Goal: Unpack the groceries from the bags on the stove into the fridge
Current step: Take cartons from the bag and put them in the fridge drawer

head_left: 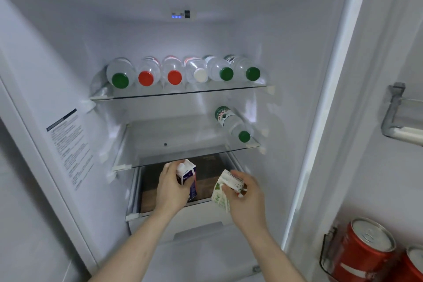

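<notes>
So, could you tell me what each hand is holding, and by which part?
Left hand grips the blue-and-white carton round its side; right hand holds the green-and-white carton by its top end.

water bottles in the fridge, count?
7. Six lie side by side on the top shelf; one bottle lies alone at the right of the middle shelf. None seems hidden.

- My left hand [170, 186] grips a blue carton [188, 177]; my right hand [246, 199] holds a green carton [225, 190], both at the fridge's [68, 52] lowest shelf.
- Six bottles [183, 72] lie on the top shelf, one bottle [231, 122] below.
- Red cans [364, 249] stand in the door.
</notes>
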Action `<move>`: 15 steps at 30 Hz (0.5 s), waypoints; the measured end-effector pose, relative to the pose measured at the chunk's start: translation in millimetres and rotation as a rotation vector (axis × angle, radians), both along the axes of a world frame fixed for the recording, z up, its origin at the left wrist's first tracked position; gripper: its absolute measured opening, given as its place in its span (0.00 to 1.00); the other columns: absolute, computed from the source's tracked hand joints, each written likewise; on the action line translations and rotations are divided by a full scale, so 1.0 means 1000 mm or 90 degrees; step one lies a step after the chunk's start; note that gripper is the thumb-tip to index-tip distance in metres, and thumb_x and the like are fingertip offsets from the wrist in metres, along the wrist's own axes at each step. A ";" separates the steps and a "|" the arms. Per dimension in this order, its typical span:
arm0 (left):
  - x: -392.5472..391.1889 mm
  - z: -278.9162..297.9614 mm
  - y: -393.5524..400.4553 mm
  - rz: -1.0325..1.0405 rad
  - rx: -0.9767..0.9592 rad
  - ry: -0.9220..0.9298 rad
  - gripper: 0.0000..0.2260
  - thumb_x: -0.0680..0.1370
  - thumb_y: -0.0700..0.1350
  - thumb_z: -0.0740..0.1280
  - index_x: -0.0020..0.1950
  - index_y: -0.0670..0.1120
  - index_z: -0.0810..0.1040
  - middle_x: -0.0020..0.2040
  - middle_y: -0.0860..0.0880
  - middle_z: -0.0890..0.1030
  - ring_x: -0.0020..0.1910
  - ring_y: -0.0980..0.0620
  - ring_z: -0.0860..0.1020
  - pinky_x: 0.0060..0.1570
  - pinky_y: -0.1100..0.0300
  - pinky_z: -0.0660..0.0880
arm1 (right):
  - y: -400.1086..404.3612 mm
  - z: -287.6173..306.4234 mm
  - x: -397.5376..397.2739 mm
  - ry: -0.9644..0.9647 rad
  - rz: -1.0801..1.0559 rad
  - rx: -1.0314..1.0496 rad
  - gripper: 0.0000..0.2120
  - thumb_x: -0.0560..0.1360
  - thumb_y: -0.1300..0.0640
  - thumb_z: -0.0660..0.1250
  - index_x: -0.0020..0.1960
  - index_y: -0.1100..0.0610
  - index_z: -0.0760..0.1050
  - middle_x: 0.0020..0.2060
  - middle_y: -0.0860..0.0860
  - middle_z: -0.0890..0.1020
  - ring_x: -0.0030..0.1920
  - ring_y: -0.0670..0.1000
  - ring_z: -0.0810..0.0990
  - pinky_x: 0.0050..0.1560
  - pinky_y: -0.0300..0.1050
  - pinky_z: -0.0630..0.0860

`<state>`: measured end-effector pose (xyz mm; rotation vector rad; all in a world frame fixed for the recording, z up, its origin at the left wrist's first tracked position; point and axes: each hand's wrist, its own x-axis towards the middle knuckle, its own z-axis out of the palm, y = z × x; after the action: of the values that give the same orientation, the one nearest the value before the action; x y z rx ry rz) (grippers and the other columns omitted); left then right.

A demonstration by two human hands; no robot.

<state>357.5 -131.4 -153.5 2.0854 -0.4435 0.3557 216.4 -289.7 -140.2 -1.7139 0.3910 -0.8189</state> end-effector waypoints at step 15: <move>0.001 -0.015 -0.006 0.041 0.021 -0.007 0.29 0.71 0.47 0.79 0.66 0.59 0.69 0.58 0.56 0.75 0.56 0.50 0.77 0.47 0.48 0.81 | -0.003 -0.042 0.071 0.059 -0.097 -0.001 0.31 0.79 0.60 0.72 0.78 0.49 0.63 0.68 0.49 0.79 0.68 0.52 0.78 0.65 0.53 0.79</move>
<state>358.1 -137.5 -168.2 2.1336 -0.3918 0.4008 287.1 -292.6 -181.9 -1.7431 0.5902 -0.8516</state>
